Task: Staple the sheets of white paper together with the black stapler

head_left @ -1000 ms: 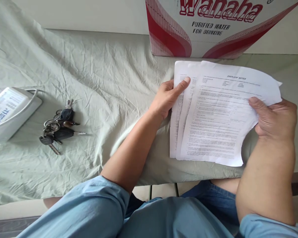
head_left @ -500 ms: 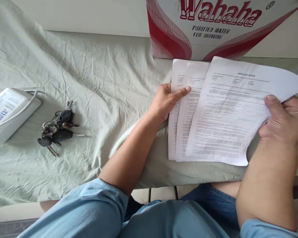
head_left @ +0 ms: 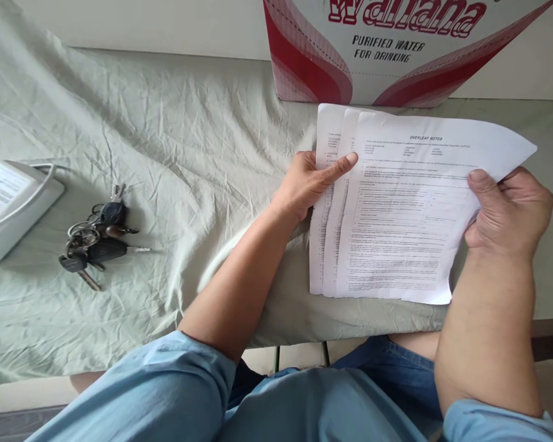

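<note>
Compared with half a second earlier, the top sheet has swung back toward the other pages, closing the fan, and the right hand (head_left: 509, 212) has drawn in from the frame edge. A wrinkled pale green cloth (head_left: 166, 153) covers the table and carries everything in view. At the far edge stands a red-and-white cardboard box (head_left: 373, 55) printed "purified water for drinking". Just before it lie the printed sheets (head_left: 396, 227), three pages offset in steps, their lower edges near the table's front edge. The left hand (head_left: 311, 184) presses the two lower pages flat with its thumb across their left margin, apparently to keep them from sliding. The right hand closes its grip on the top sheet's right edge, thumb on the printed face and fingers curled behind, lifting that corner clear of the cloth. Far to the left, well apart from the papers, a white device (head_left: 9, 205) with a cable sits at the frame edge, and a bunch of keys (head_left: 96, 236) lies beside it.
</note>
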Tool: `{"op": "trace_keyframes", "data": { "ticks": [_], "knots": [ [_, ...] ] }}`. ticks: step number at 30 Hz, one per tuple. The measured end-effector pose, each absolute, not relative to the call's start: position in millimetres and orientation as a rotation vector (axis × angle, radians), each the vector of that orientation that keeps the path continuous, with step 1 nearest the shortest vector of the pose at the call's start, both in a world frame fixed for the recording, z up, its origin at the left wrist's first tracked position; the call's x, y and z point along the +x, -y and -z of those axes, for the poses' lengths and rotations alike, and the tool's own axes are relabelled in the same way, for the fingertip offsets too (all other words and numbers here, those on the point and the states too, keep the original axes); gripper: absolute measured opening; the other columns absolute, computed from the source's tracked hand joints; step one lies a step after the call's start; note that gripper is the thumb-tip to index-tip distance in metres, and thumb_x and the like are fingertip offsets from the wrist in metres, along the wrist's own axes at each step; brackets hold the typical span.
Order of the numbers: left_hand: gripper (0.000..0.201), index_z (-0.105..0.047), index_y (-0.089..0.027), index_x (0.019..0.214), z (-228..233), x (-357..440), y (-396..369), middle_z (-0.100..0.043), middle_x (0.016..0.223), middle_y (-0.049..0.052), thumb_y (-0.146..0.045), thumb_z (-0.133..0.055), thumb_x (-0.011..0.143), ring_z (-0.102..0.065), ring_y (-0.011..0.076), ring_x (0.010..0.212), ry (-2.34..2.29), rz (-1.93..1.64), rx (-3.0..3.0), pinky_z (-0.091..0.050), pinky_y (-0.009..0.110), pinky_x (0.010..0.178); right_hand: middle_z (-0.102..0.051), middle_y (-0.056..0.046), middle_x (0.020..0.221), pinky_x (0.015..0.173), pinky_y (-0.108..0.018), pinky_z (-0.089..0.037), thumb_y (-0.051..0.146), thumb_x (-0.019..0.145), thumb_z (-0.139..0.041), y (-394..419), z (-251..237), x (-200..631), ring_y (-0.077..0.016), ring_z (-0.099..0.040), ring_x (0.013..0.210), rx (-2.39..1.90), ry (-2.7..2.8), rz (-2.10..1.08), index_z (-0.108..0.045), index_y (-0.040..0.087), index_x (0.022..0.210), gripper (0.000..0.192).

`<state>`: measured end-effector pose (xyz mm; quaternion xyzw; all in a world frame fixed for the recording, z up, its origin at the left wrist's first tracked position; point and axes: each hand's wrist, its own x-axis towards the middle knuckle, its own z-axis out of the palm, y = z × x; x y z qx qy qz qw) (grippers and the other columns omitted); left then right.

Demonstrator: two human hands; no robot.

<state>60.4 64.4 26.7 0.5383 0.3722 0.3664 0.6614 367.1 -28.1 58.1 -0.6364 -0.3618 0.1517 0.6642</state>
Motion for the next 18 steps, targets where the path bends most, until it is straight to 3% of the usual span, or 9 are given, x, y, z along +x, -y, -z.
{"op": "trace_keyframes", "data": {
  "ticks": [4, 7, 10, 13, 18],
  "knots": [
    [0.060, -0.083, -0.021, 0.112, -27.0, 61.3, -62.5, -0.091, 0.114, 0.013, -0.069, -0.105, 0.085, -0.087, 0.0478, 0.129, -0.795, -0.834, 1.085, -0.073, 0.072, 0.115, -0.084, -0.003, 0.092, 0.102, -0.060, -0.069, 0.046, 0.052, -0.114, 26.2, -57.7, 362.5, -0.0243, -0.074, 0.086, -1.440, 0.822, -0.359, -0.091, 0.024, 0.086, 0.047],
    [0.057, -0.085, -0.020, 0.119, -27.0, 64.5, -59.1, -0.091, 0.115, 0.014, -0.050, -0.113, 0.079, -0.081, 0.0531, 0.143, -0.787, -0.909, 0.862, -0.066, 0.076, 0.126, -0.082, -0.002, 0.088, 0.098, -0.055, -0.069, 0.052, 0.048, -0.115, 23.9, -54.7, 363.7, -0.0215, -0.070, 0.083, -1.452, 0.814, -0.356, -0.089, 0.023, 0.084, 0.053],
    [0.060, -0.084, -0.020, 0.132, -31.6, 68.1, -57.9, -0.091, 0.122, 0.014, -0.043, -0.112, 0.084, -0.074, 0.0545, 0.156, -0.813, -0.998, 0.606, -0.059, 0.077, 0.135, -0.074, 0.002, 0.076, 0.084, -0.045, -0.066, 0.058, 0.044, -0.117, 25.1, -50.1, 372.6, -0.0164, -0.063, 0.074, -1.527, 0.796, -0.376, -0.084, 0.024, 0.079, 0.060],
    [0.056, -0.082, -0.021, 0.138, -40.0, 70.1, -61.1, -0.091, 0.130, 0.013, -0.044, -0.106, 0.093, -0.073, 0.0507, 0.160, -0.841, -1.096, 0.446, -0.060, 0.072, 0.136, -0.074, 0.004, 0.080, 0.072, -0.037, -0.061, 0.068, 0.040, -0.117, 32.1, -49.1, 384.1, -0.0166, -0.065, 0.077, -1.660, 0.746, -0.515, -0.085, 0.027, 0.089, 0.072],
    [0.026, -0.078, -0.014, 0.130, -45.7, 68.3, -71.5, -0.087, 0.148, 0.016, -0.027, -0.088, 0.110, -0.072, 0.0454, 0.161, -0.884, -1.262, 0.286, -0.062, 0.061, 0.136, -0.083, -0.006, 0.096, 0.069, -0.042, -0.069, 0.084, 0.055, -0.111, 45.4, -62.3, 387.6, -0.0244, -0.077, 0.085, -1.776, 0.702, -0.804, -0.087, 0.025, 0.100, 0.079]
  ]
}}
